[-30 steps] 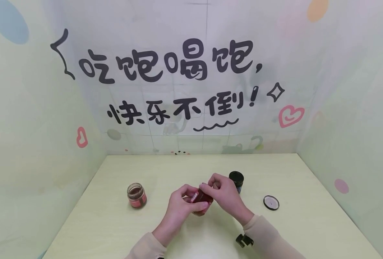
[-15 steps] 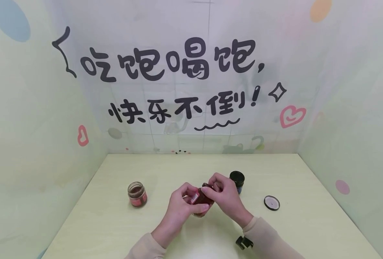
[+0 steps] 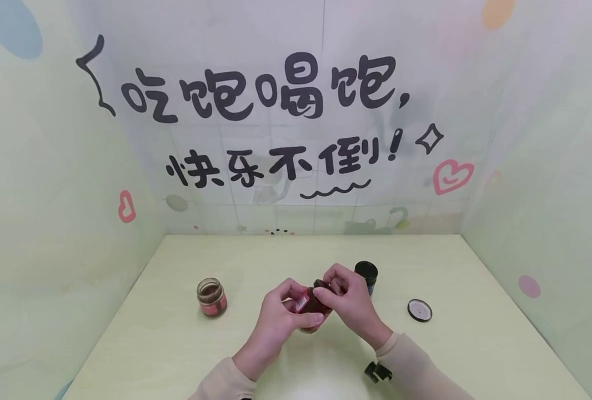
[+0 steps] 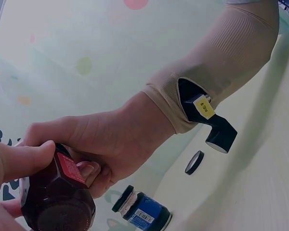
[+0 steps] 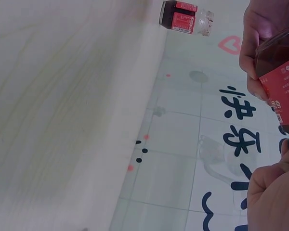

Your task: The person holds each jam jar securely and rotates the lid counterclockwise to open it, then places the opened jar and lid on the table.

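My left hand [image 3: 276, 319] grips a glass jar [image 3: 316, 303] of dark red contents, tilted above the table. A red label [image 5: 284, 91] with white print wraps its side in the right wrist view. The dark lid [image 3: 319, 284] is at the jar's upper right end, mostly covered by fingers. My right hand [image 3: 353, 300] pinches this lid between thumb and curled fingers. In the left wrist view the base of the jar [image 4: 60, 204] faces the camera, and the right hand [image 4: 101, 139] is behind it.
An open red-labelled jar [image 3: 212, 300] stands at the left of the table [image 3: 151, 339]. Behind my right hand is a black-lidded jar [image 3: 367, 273] with a blue label. A loose lid [image 3: 419, 310] lies farther right, its pale inside facing up. A black wrist mount [image 3: 378, 371] sits at the right sleeve.
The right hand has turned slightly at the lid, and more of the lid shows above the thumb. The left hand keeps its grip on the jar. The standing jars and the loose lid stay put.
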`<state>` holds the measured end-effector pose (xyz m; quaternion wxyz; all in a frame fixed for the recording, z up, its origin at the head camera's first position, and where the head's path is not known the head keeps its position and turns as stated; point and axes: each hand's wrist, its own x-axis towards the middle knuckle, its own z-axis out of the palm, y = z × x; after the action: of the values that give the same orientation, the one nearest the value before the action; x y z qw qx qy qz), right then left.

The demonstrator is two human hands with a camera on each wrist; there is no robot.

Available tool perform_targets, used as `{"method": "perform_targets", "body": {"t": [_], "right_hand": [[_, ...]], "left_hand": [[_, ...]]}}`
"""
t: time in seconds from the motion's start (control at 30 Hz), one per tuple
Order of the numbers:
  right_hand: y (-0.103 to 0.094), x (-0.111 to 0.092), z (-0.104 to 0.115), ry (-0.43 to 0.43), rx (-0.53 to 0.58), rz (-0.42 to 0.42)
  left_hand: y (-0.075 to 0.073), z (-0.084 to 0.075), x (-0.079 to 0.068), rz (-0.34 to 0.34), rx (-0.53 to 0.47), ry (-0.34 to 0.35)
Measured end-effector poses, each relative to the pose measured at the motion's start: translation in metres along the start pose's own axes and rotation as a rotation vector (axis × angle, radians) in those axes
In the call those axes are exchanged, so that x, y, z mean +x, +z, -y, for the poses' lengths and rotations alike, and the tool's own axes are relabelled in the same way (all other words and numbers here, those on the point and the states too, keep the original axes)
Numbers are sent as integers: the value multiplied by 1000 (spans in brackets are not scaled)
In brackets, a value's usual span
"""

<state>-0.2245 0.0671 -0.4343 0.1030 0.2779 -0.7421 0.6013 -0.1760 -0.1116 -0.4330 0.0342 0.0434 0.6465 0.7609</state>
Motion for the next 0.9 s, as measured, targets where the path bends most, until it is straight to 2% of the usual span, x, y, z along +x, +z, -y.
{"method": "perform_targets", "body": {"t": [0.27, 0.57, 0.77, 0.9], "right_hand": [[-1, -1, -18, -7, -2, -4], [-2, 0, 7, -60, 37, 16], [-2, 1, -17, -48, 28, 30], [-2, 1, -24, -62, 36, 39]], "left_hand": [[0, 0, 0, 17, -21, 3], [0, 1, 1, 34, -30, 21], [0, 0, 0, 30, -27, 25], [1, -1, -2, 23, -12, 32]]}}
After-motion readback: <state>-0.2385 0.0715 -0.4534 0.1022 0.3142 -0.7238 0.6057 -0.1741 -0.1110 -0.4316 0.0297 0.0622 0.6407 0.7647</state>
